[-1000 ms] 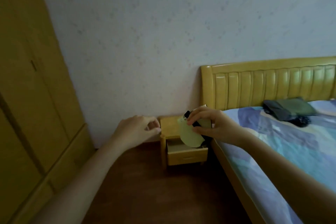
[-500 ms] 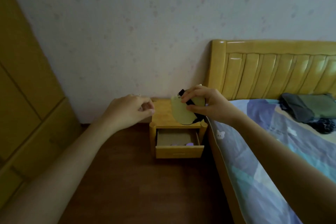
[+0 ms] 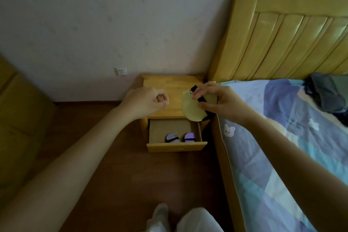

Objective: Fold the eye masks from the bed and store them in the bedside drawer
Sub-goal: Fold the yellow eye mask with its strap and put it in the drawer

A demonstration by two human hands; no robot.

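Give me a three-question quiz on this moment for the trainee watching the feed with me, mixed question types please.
1. True or false: the bedside drawer is closed.
2. How many folded purple eye masks lie in the drawer?
3. Which hand holds the yellow eye mask? A) left hand B) right hand C) neither

Key
1. False: it is pulled open below the nightstand top.
2. Two, side by side near the drawer's front.
3. B: the right hand's fingers pinch it by its black strap, above the nightstand's right edge; the left hand holds nothing.
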